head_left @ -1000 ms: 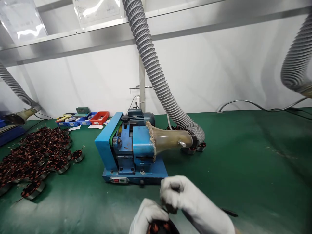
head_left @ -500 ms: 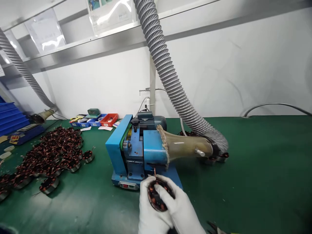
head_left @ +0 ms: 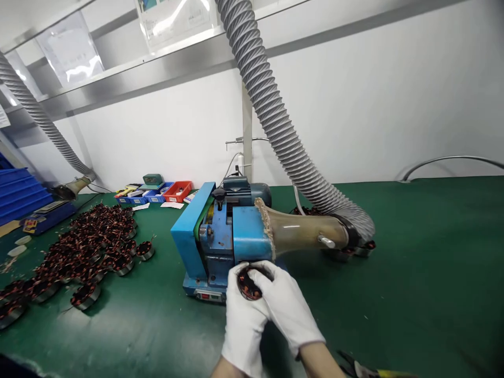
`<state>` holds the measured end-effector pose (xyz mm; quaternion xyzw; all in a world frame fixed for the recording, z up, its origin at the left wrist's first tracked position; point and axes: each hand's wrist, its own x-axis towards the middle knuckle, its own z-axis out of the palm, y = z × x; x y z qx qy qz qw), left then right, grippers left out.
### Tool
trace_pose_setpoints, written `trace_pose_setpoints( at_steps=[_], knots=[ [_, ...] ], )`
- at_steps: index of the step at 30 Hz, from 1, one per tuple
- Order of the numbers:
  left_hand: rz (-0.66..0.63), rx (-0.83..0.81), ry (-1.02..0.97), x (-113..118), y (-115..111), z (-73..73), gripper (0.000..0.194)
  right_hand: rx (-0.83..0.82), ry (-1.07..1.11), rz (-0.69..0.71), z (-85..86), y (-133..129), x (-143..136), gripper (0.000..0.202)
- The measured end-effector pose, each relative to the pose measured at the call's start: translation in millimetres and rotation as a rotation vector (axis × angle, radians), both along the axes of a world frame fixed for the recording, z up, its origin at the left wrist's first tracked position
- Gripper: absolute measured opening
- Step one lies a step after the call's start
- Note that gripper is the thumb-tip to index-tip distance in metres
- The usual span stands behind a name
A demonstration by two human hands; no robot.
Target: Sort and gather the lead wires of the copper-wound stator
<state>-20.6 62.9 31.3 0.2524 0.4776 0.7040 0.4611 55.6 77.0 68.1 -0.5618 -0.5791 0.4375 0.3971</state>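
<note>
Holding a wound stator (head_left: 249,283) low in the middle of the frame, both white-gloved hands closed around its rim: left hand (head_left: 243,320) cupping from below and left, right hand (head_left: 286,307) wrapped over the right side, copper coils showing between the fingers. Pressed up to the front opening of the blue bench machine (head_left: 220,241), touching or just short of it; cannot tell which. Judged as one piece mid-way through its pass at the machine, not yet set down. Pliers (head_left: 360,369) lying at the lower right edge on the green mat (head_left: 413,273). Further left, a large heap of stators (head_left: 79,249) spread out, seemingly a big batch left to handle. Right of the machine, a clear funnel (head_left: 303,233) joined to a ribbed extraction hose (head_left: 275,121) climbing to the top. Behind, small coloured parts bins (head_left: 161,191) against the white wall.
</note>
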Motion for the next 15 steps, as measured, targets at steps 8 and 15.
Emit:
trace_pose_setpoints(
  at_steps=[8,15],
  knots=[
    [-0.046,-0.072,-0.137,-11.2,-27.3,-27.6,0.033,-0.017,0.086,0.020,-24.1,-38.2,4.4,0.033],
    [-0.007,0.032,-0.001,-6.5,-0.5,-12.3,0.041,0.039,0.183,-0.019,-18.4,-5.1,-4.3,0.027]
  ],
)
